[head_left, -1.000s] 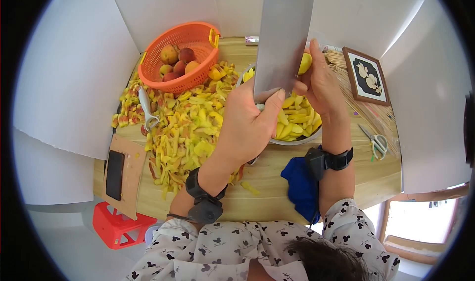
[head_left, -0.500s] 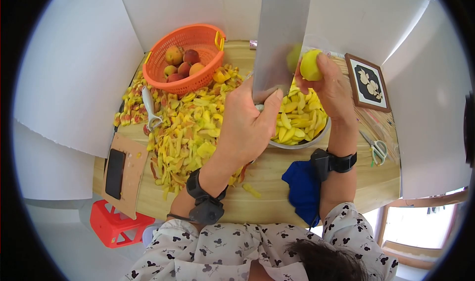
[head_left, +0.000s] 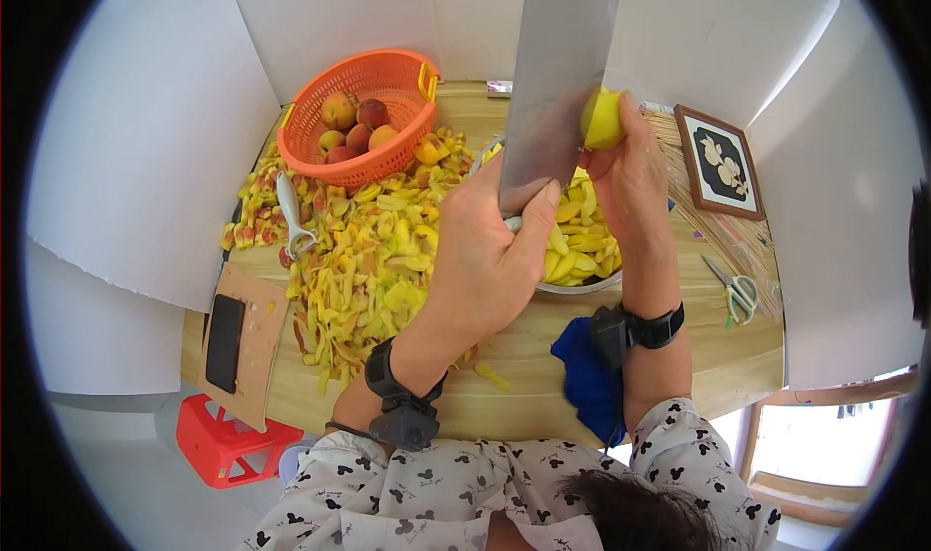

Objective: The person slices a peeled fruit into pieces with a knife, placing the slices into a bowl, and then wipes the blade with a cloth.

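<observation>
Aloft, peeled peach (head_left: 601, 121) pinched atop right hand (head_left: 630, 178), left hand (head_left: 485, 260) clenched round cleaver (head_left: 558, 66)

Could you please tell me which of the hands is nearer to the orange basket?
The left. The left hand, gripping the knife, is just right of the orange basket, nearer the person; the right hand, holding a peeled fruit, is farther off, beyond the knife.
</observation>
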